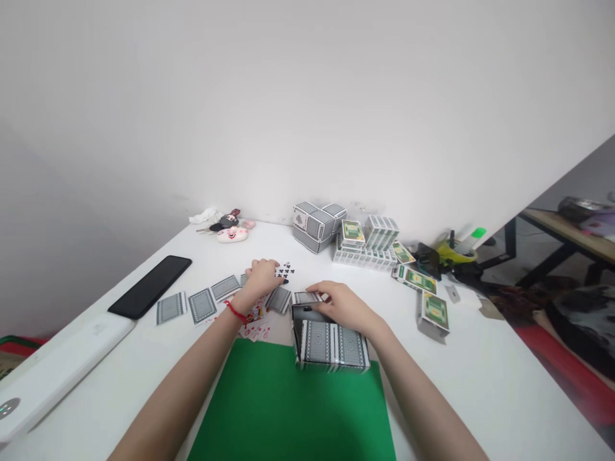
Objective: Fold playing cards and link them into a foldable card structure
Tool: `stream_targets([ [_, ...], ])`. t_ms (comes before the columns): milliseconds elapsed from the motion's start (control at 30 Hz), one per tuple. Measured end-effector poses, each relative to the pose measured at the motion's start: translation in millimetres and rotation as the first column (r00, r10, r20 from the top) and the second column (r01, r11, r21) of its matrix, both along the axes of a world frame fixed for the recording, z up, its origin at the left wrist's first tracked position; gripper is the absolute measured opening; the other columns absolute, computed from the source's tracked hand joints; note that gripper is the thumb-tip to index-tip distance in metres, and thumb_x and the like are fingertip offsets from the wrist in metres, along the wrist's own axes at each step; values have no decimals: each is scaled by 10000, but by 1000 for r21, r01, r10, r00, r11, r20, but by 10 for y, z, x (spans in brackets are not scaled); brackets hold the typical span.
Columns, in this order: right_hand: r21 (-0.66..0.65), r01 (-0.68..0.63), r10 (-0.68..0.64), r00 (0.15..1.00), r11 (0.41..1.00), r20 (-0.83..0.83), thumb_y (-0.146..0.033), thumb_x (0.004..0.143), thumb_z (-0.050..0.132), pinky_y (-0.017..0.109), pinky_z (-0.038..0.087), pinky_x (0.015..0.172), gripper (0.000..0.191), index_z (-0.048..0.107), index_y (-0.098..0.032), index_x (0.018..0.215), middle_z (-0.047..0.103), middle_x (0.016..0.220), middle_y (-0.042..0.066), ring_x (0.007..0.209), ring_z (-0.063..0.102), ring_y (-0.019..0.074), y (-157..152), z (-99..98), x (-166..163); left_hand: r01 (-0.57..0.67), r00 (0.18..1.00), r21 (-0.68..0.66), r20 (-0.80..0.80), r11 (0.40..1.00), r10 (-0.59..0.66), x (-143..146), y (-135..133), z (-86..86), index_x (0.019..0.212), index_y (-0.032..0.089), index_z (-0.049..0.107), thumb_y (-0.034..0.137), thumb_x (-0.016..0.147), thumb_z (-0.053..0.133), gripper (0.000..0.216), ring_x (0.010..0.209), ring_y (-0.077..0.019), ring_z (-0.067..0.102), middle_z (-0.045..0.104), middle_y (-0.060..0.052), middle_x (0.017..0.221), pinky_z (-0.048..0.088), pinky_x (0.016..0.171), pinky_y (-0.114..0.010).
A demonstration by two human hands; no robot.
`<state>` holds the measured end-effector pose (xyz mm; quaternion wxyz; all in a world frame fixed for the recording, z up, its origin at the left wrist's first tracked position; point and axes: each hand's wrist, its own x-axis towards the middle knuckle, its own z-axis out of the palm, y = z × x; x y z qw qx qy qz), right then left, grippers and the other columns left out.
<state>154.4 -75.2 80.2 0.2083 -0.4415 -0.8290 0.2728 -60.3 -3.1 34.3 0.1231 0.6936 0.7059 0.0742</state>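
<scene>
1. Head view: white table against a white wall, with a green mat at the near edge, between the two forearms.
2. Left hand is palm down over the spread cards, fingers curled on a face-up clubs card that pokes out past the fingertips. Grip looks like a light pinch; thumb is hidden, so exact contact unclear.
3. Red string bracelet on the left wrist.
4. Right hand rests palm down on top of the card block, fingers bent over its far edge. Whether it clamps or just rests there, cannot tell.
5. The card block is a stack of grey-backed decks standing at the far edge of the green mat, right of centre.
6. A row of face-down cards runs left from the left hand, just beside one another, grey backs up.
7. A few face-up cards with red pips lie under the left wrist, near the mat's far-left corner.
8. Black phone lies flat left of the row. A long white device sits nearer the left table edge.
9. Far side by the wall: grey card boxes stacked together, green-and-white boxed decks just right of them.
10. More green-backed decks lie loose to the right of the right hand, well apart from it.
11. Small pink and dark trinkets sit at the far left by the wall.
</scene>
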Motion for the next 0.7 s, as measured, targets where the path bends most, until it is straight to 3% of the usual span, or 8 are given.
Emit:
stream_targets([
  [167, -92, -19, 14, 998, 996, -57, -366, 656, 707, 336, 483, 804, 508, 591, -199, 1122, 632, 1091, 79, 966, 587, 212, 11, 50, 95, -39, 998, 44, 46, 998, 37, 7, -14, 20, 1091, 187, 542, 377, 620, 643, 517, 1074, -314, 454, 544, -128, 1123, 377, 836, -411],
  [233, -107, -7, -6, 993, 994, -120, -367, 627, 728, 332, 498, 781, 543, 587, -197, 1123, 622, 1108, 89, 958, 591, 212, 25, 76, 131, 17, 994, 68, 107, 998, -24, 8, -34, 105, 1052, 173, 549, 326, 680, 590, 404, 994, -273, 513, 597, -105, 1033, 383, 823, -381],
  [300, -81, 75, -91, 973, 994, -214, -343, 671, 693, 320, 512, 743, 461, 595, -195, 1097, 628, 1090, 93, 907, 608, 193, 46, 103, 155, 131, 965, 124, 210, 984, -155, 20, -81, 253, 975, 167, 571, 295, 762, 494, 260, 876, -217, 557, 633, -71, 922, 395, 784, -328],
  [433, -35, 292, -275, 846, 956, -457, -312, 717, 632, 272, 526, 591, 420, 565, -210, 1118, 631, 1067, 81, 707, 614, 132, 67, 148, 142, 341, 797, 207, 453, 917, -399, 110, -281, 635, 850, 160, 590, 379, 797, 460, 260, 752, -153, 548, 627, -13, 818, 410, 654, -236],
  [567, -136, 215, -254, 771, 967, -584, -348, 726, 613, 210, 469, 426, 262, 655, -156, 900, 648, 654, 25, 508, 561, 107, 11, 211, 87, 458, 679, 187, 558, 869, -478, 185, -479, 895, 773, 130, 610, 397, 792, 481, 297, 681, -128, 536, 606, 4, 713, 411, 619, -215],
  [633, -147, 210, -256, 759, 967, -599, -355, 735, 608, 199, 438, 388, 218, 661, -145, 763, 573, 488, -10, 427, 516, 93, -29, 270, 94, 572, 603, 150, 590, 807, -537, 162, -510, 931, 869, 134, 626, 400, 777, 517, 302, 760, -148, 562, 638, -12, 800, 431, 699, -239],
  [700, -119, 226, -251, 754, 967, -607, -348, 730, 618, 203, 437, 386, 202, 658, -150, 747, 568, 481, -16, 408, 507, 89, -69, 349, 142, 695, 511, 122, 610, 709, -605, 113, -494, 903, 1059, 166, 589, 391, 699, 624, 425, 923, -189, 560, 637, -41, 1005, 424, 821, -284],
])
